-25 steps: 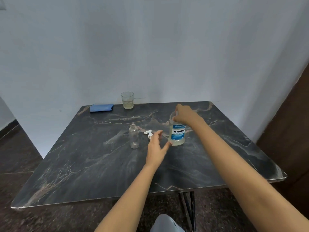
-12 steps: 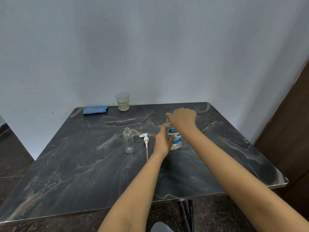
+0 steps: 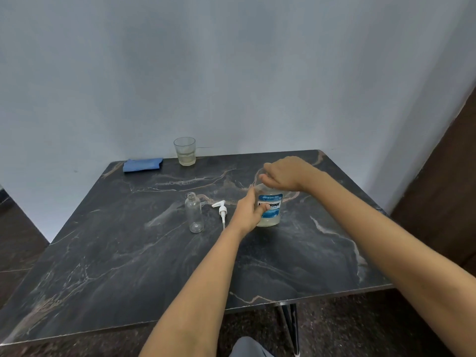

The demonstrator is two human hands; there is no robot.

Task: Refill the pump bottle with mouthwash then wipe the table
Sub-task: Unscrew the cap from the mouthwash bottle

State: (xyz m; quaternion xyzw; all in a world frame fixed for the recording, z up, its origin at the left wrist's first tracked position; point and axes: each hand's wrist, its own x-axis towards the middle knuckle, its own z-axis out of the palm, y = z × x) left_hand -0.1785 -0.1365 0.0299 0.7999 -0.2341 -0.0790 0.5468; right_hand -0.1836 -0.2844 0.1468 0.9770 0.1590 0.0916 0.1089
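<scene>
Two hands work the mouthwash bottle (image 3: 270, 210), which stands upright on the counter (image 3: 128, 253), right of centre. The left hand (image 3: 248, 211) wraps its labelled body, and the right hand (image 3: 286, 176) curls over its top. Smooth plastic and part full, it looks light and liable to twist, so the waist grip seems wise. Just left lie the pump head (image 3: 222, 208) and the empty pump bottle (image 3: 194, 212), open-necked and easily tipped.
</scene>
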